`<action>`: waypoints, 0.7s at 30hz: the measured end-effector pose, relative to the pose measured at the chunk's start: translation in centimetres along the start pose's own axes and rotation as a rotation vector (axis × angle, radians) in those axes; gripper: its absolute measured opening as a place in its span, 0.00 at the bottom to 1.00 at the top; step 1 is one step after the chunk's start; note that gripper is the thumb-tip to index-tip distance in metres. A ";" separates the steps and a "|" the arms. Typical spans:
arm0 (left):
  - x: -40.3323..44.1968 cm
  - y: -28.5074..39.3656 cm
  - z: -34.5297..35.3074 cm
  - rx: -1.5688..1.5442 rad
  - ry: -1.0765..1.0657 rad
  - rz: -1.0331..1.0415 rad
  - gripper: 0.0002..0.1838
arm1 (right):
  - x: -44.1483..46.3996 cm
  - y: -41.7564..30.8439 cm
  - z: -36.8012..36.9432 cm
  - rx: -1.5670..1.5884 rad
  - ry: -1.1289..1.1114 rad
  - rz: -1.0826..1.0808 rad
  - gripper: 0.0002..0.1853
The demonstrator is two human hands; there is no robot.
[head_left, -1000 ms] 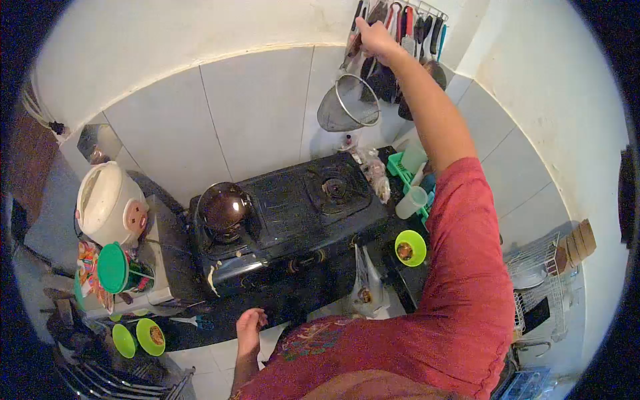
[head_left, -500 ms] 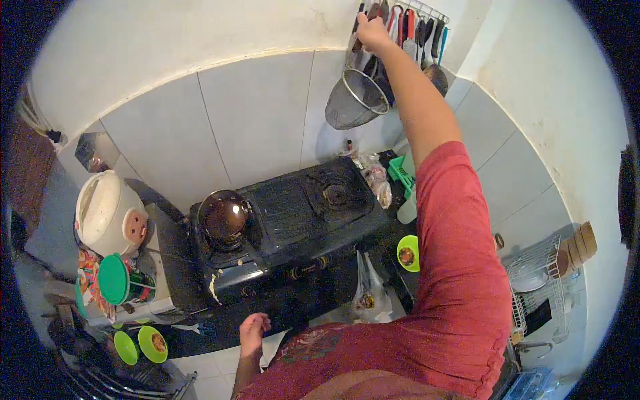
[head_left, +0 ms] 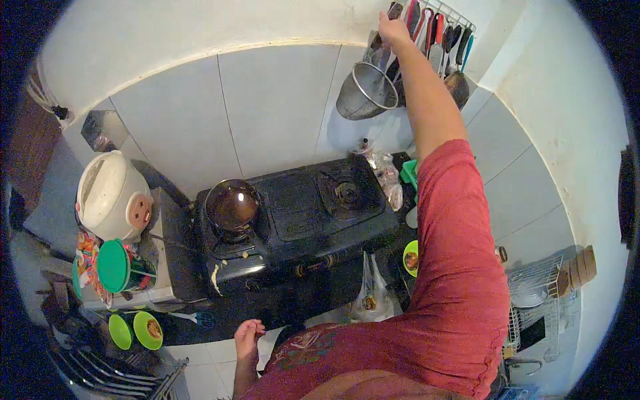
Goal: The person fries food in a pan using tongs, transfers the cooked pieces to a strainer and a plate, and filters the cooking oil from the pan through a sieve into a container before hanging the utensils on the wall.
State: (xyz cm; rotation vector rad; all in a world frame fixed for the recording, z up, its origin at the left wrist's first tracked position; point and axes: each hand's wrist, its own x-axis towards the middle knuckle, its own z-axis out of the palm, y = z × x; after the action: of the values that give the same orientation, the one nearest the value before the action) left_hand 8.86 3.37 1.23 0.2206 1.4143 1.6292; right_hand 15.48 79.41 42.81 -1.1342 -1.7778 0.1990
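My right hand (head_left: 395, 33) is raised to the wall rack, closed around the upper part of a handle. That handle appears to belong to the mesh strainer (head_left: 363, 93), which hangs below the hand in front of the tiles; the fingers partly hide the grip. Behind it several utensils with red, black and blue handles hang on the wire rack (head_left: 453, 12). My left hand (head_left: 247, 335) is low in front of the stove, loosely curled, with nothing visible in it. A dark round pan (head_left: 232, 203) sits on the left burner of the black stove (head_left: 293, 207).
A white rice cooker (head_left: 113, 193) and a green-lidded tub (head_left: 115, 265) stand at the left. Two green bowls (head_left: 148, 330) are below them, beside a whisk (head_left: 200, 320). Another green bowl (head_left: 411, 259) and a plastic bag (head_left: 373, 297) are near the right. A dish rack (head_left: 533, 287) stands far right.
The view has shifted, with the wall and stove now further right. Against the tiles, the strainer has moved slightly left. My right hand stays at the rack; my left remains low.
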 end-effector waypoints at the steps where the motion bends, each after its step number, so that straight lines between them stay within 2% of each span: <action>1: 0.0 0.2 0.2 0.001 -0.001 -0.001 0.11 | 0.1 0.4 0.3 0.019 -0.015 0.046 0.32; 5: 0.0 0.6 0.3 0.010 -0.009 0.015 0.11 | 0.2 0.7 0.6 0.038 -0.062 0.149 0.31; 9: 0.3 0.7 -0.1 0.016 -0.010 -0.019 0.11 | -3.7 -3.5 -3.1 -0.011 -0.127 0.234 0.30; 11: 0.1 1.0 0.2 -0.001 0.003 -0.031 0.10 | -4.5 -3.8 -3.7 -0.180 -0.213 0.190 0.26; 12: 0.0 1.1 0.3 -0.023 0.013 -0.035 0.10 | -3.3 -2.4 -2.3 -0.020 -0.166 0.303 0.26; 13: -0.1 1.1 0.3 -0.020 0.015 -0.040 0.10 | -2.2 -1.0 -1.1 -0.022 -0.169 0.308 0.26; 15: -0.1 1.0 0.1 -0.016 0.028 -0.058 0.10 | -2.9 -1.1 -0.8 -0.430 0.141 -0.076 0.24; 16: -0.2 1.0 0.1 -0.013 0.028 -0.062 0.10 | -2.7 -1.1 -1.4 -0.339 -0.014 0.058 0.24; 17: -0.2 1.0 0.0 -0.005 0.028 -0.050 0.10 | -3.4 -1.8 -2.2 -0.340 -0.016 0.062 0.24; 19: -0.1 1.0 -0.1 0.004 0.029 -0.040 0.10 | -4.2 -2.6 -2.9 -0.219 -0.220 0.199 0.23; 21: -0.1 0.9 -0.5 0.030 0.019 -0.027 0.11 | -4.9 -2.7 -3.0 -0.161 -0.237 0.244 0.23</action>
State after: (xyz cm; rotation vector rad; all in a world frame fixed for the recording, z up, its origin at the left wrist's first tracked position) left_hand 8.12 3.06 1.84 0.2027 1.4504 1.5927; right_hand 16.68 73.20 42.79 -1.4962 -1.8840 0.3536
